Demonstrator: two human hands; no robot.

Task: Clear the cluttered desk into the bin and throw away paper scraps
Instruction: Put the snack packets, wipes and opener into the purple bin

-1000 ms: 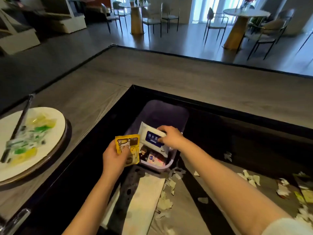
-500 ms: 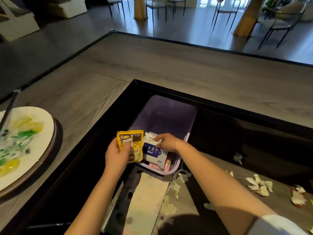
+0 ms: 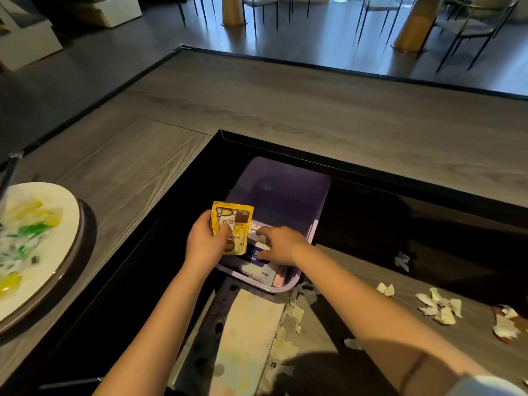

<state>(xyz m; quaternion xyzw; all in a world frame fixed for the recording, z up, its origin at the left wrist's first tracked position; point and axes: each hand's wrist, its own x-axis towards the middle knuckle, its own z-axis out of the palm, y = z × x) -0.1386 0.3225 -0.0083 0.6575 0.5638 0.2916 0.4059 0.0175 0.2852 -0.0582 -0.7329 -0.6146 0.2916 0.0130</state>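
A lavender bin (image 3: pixel 288 190) stands in the black recess of the desk. My left hand (image 3: pixel 203 244) grips a yellow snack packet (image 3: pixel 233 224) just over the bin's near left corner. My right hand (image 3: pixel 283 246) reaches down into the bin and holds a white wipes pack with a blue label (image 3: pixel 257 264) between thumb and fingers; the pack lies low against the bin's near wall. Torn paper scraps (image 3: pixel 441 305) lie on the desk to the right, and more scraps (image 3: pixel 295 311) trail from the bin's near right corner.
A pale sheet (image 3: pixel 245 341) lies on the desk in front of the bin. A white plate (image 3: pixel 65 224) with green and yellow wrappers sits at the left. The wooden counter (image 3: pixel 314 110) wraps around the recess. Chairs and tables stand on the floor beyond.
My right hand has lowered the wipes pack from above the bin's rim down into the bin. My left hand has kept the yellow packet beside it.
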